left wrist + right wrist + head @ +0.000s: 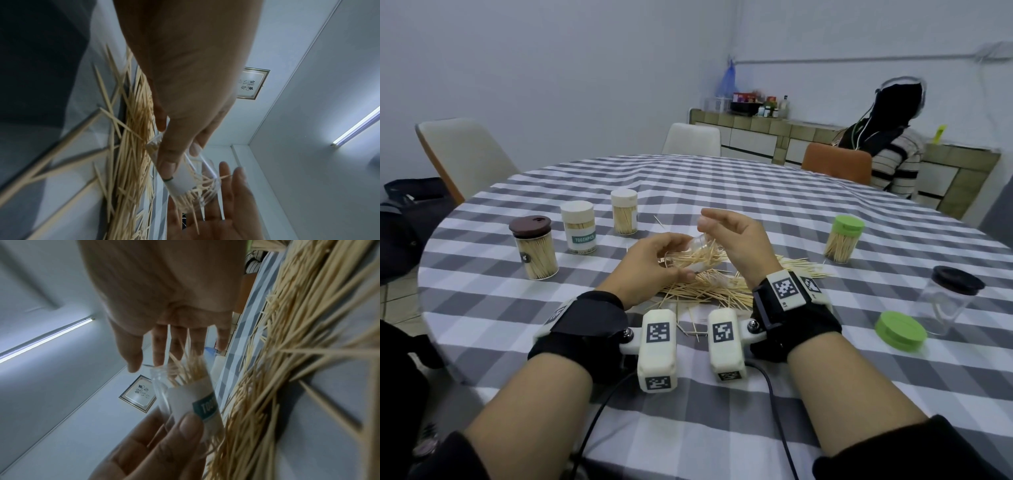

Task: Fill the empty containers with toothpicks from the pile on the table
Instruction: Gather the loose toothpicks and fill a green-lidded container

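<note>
1. Checked tabletop (722,178) carries the toothpick pile (709,291).
2. Left hand (654,263) grips a clear labelled toothpick container (697,255), tilted just above pile, part-filled.
3. Right hand (739,243) at container mouth, fingers (158,344) spread, holding nothing.
4. Step: loading. Next, prob. pinch another bunch from pile, align w/ mouth.

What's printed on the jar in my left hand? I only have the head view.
Observer: The right wrist view shows a white label on the jar, with a teal band starting "TO".
Operator: Is my right hand gripping toothpicks?
Observer: No. Its fingers are straight at the jar's mouth; toothpicks poke out toward them.
Operator: And the left hand's grip?
Observer: One fingertip presses on the label.
</note>
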